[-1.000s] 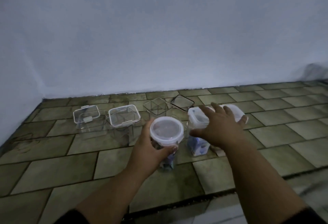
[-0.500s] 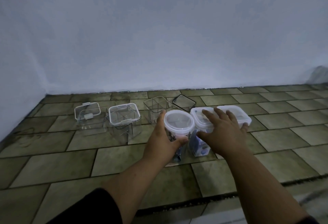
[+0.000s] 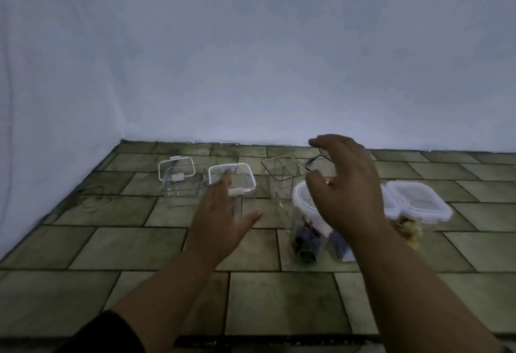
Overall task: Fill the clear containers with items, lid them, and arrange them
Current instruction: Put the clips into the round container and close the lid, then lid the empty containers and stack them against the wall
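Clear plastic containers stand in a row on the tiled floor. A round-lidded jar with dark items inside stands at centre right, beside a white-lidded box holding yellowish items. A third container between them is mostly hidden by my right hand, which hovers open above the jar. My left hand is open, fingers spread, in front of a square container with a white-rimmed lid. Farther left sits another container with its lid askew. An open lidless container stands behind.
A black-rimmed lid lies on the floor near the pale wall, behind the open container. The wall turns a corner at left. A dark gap runs along the floor's near edge. Scribbled marks show on a tile at left.
My left hand has let go of the round-lidded jar, which now stands on the floor, and moved left. My right hand has lifted off the lidded box and opened.
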